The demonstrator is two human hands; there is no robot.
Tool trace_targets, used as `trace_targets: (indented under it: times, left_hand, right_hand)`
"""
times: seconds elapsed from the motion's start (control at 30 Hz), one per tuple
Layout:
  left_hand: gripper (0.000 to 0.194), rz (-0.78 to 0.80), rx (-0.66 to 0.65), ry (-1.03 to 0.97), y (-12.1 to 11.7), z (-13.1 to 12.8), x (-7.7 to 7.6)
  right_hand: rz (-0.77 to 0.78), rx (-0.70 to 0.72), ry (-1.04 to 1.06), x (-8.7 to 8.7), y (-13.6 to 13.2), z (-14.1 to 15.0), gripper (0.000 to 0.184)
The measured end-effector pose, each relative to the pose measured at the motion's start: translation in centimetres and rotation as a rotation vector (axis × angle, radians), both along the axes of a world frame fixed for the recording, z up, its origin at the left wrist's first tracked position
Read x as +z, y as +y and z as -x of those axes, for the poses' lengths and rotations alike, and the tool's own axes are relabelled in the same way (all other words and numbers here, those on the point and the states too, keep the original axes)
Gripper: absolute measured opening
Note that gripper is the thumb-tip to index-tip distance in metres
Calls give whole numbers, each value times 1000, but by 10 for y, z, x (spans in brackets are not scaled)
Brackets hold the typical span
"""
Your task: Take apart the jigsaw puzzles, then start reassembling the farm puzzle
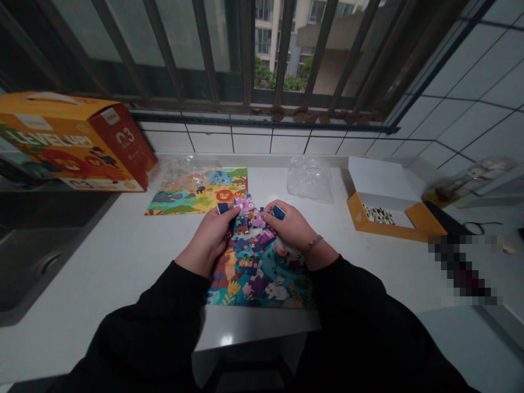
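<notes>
My left hand (212,236) is closed on a purple jigsaw puzzle piece (244,203), with a dark blue piece showing beside its fingers. Close by, my right hand (291,228) pinches another purple puzzle piece (258,217), and a dark blue piece (279,212) sticks out above its fingers. The two purple pieces almost meet; I cannot tell whether they are joined. Beneath both hands lies a colourful picture sheet (241,292) with rabbits and plants, and several loose puzzle pieces (248,265) rest on it.
A large orange box (73,143) stands at the back left, beside the sink (45,245). Behind my hands lie a lion picture sheet (184,196) and clear plastic bags (310,179). An open orange box (393,226) with pieces sits right. Barred window ahead.
</notes>
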State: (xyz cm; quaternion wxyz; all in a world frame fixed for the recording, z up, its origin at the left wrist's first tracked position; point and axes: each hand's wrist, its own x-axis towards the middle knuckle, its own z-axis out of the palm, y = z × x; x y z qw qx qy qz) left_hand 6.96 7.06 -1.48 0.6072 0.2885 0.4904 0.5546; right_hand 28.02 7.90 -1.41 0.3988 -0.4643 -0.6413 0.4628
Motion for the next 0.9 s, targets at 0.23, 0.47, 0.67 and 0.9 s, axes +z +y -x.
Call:
trace_targets:
  times: [0.23,0.47,0.67,0.9]
  left_hand:
    - [36,-99,-215,37,-9,-5,6]
    - [42,-224,-356,185,-11,-3,6]
    - [41,-229,-318,357,-9,-2,3]
    - [44,-109,-219,128,-8,-6,-1]
  right_hand:
    - [89,-63,226,-3,0,6,39]
    - [25,-115,83,-2,-1,7,34]
    - [46,-75,122,-6,-2,13,36]
    - [66,-207,321,-7,6,11,50]
